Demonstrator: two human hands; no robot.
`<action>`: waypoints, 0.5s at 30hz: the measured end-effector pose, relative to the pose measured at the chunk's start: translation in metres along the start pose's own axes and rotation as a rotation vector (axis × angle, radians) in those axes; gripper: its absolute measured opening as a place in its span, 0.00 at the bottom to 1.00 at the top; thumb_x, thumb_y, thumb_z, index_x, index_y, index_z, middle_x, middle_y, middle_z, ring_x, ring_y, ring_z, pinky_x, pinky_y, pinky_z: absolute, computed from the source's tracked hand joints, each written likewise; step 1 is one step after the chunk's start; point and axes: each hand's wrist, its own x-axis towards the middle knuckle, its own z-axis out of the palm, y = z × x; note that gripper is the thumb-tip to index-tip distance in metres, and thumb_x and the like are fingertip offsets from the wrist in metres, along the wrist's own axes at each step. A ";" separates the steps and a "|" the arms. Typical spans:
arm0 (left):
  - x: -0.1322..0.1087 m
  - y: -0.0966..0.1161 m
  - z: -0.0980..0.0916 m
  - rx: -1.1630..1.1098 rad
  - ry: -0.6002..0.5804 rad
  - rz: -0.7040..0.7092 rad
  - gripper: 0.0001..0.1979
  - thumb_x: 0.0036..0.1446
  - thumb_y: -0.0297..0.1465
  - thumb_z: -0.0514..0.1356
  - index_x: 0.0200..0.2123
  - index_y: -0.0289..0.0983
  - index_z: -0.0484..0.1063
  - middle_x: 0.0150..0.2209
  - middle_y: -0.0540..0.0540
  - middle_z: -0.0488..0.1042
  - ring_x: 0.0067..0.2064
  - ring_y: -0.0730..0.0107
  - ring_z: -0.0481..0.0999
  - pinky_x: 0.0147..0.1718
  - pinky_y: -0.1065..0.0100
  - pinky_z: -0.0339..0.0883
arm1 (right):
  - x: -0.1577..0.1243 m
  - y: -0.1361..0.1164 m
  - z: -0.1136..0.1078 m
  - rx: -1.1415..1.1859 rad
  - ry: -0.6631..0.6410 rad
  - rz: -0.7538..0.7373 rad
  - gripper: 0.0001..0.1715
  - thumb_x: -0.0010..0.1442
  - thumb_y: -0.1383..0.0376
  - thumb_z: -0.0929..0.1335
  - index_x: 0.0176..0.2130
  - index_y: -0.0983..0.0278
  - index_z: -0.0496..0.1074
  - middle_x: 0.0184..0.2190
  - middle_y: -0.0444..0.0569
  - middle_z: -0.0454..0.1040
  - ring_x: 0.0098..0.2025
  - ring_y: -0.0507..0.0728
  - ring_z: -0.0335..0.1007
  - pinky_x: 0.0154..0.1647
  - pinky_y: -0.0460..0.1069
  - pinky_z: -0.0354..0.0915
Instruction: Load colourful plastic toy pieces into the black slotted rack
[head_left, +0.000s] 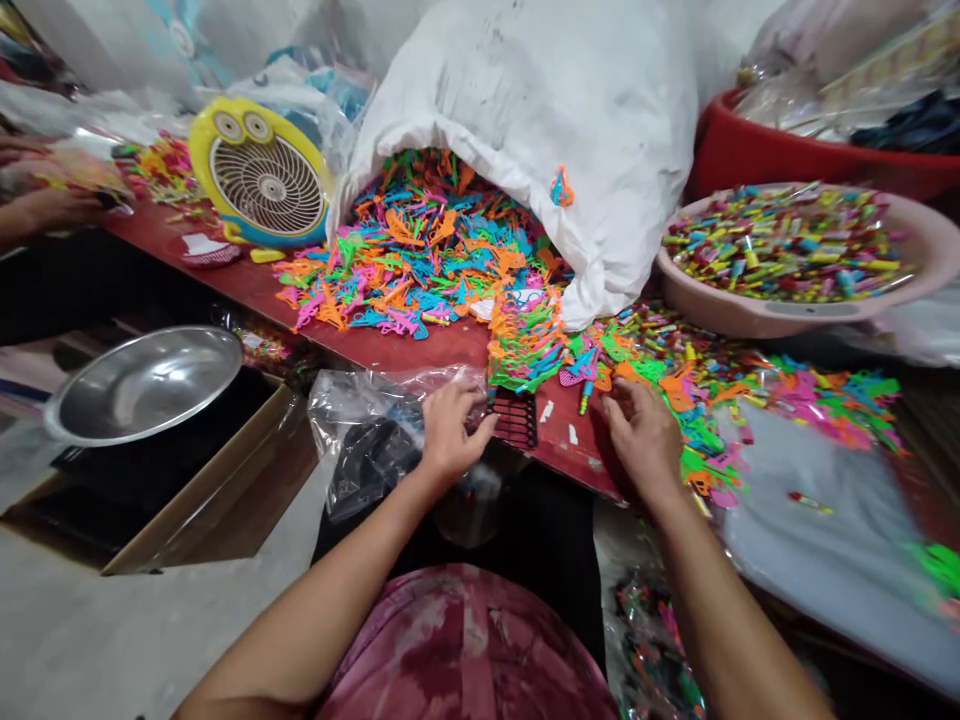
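Observation:
My left hand (454,428) is at the red table's front edge, on a clear plastic bag (360,425). Its thumb stands apart from its fingers, beside a black slotted rack (514,418). Small bright plastic pieces (529,345) are lined up in rows at the rack's far end. To the right, my right hand (646,435) is loosely curled, thumb and forefinger apart, by an orange piece and several loose pink and green ones (581,362). I see nothing held in it.
A white sack (540,90) spills a heap of coloured pieces (442,250). At right stands a pink basin (810,318) of small wrapped tubes. A yellow fan (262,180) stands left; a metal bowl (150,385) rests over a carton. Another person's hand (64,210) shows far left.

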 end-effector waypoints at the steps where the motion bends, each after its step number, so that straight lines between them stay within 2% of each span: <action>1: -0.004 0.005 0.001 -0.006 -0.010 0.015 0.13 0.58 0.37 0.63 0.46 0.41 0.73 0.52 0.44 0.74 0.56 0.58 0.70 0.55 0.55 0.57 | -0.008 -0.010 -0.002 0.019 0.021 -0.027 0.15 0.62 0.59 0.65 0.44 0.64 0.75 0.38 0.53 0.77 0.37 0.59 0.72 0.40 0.53 0.66; 4: -0.014 0.015 0.007 -0.012 -0.013 0.064 0.15 0.60 0.37 0.61 0.49 0.40 0.72 0.54 0.42 0.73 0.57 0.58 0.69 0.56 0.54 0.57 | -0.037 -0.046 0.001 0.158 0.014 -0.052 0.13 0.66 0.60 0.64 0.41 0.62 0.76 0.35 0.50 0.76 0.37 0.57 0.72 0.40 0.51 0.66; 6: -0.019 0.021 0.009 -0.013 -0.031 0.110 0.15 0.62 0.37 0.59 0.51 0.40 0.72 0.55 0.41 0.73 0.57 0.58 0.69 0.55 0.55 0.57 | -0.052 -0.067 0.011 0.232 -0.073 -0.084 0.14 0.67 0.60 0.63 0.42 0.61 0.76 0.35 0.49 0.76 0.37 0.56 0.73 0.41 0.50 0.66; 8: -0.023 0.026 0.011 -0.015 -0.056 0.147 0.16 0.63 0.37 0.57 0.52 0.40 0.71 0.56 0.40 0.72 0.58 0.58 0.68 0.55 0.55 0.57 | -0.058 -0.081 0.025 0.190 -0.092 -0.083 0.15 0.68 0.59 0.63 0.45 0.62 0.76 0.36 0.51 0.77 0.38 0.57 0.73 0.41 0.50 0.66; 11: -0.029 0.031 0.012 -0.017 -0.051 0.177 0.15 0.64 0.36 0.56 0.51 0.39 0.72 0.55 0.40 0.72 0.58 0.58 0.68 0.54 0.55 0.57 | -0.054 -0.088 0.040 0.088 -0.056 -0.019 0.17 0.66 0.58 0.65 0.48 0.64 0.76 0.36 0.52 0.78 0.36 0.57 0.73 0.40 0.50 0.65; 15: -0.031 0.032 0.014 0.014 -0.099 0.291 0.20 0.61 0.40 0.57 0.54 0.39 0.71 0.54 0.39 0.72 0.55 0.54 0.69 0.51 0.53 0.58 | -0.044 -0.089 0.046 0.087 -0.081 -0.006 0.14 0.64 0.58 0.67 0.42 0.64 0.77 0.34 0.51 0.77 0.34 0.57 0.72 0.37 0.49 0.64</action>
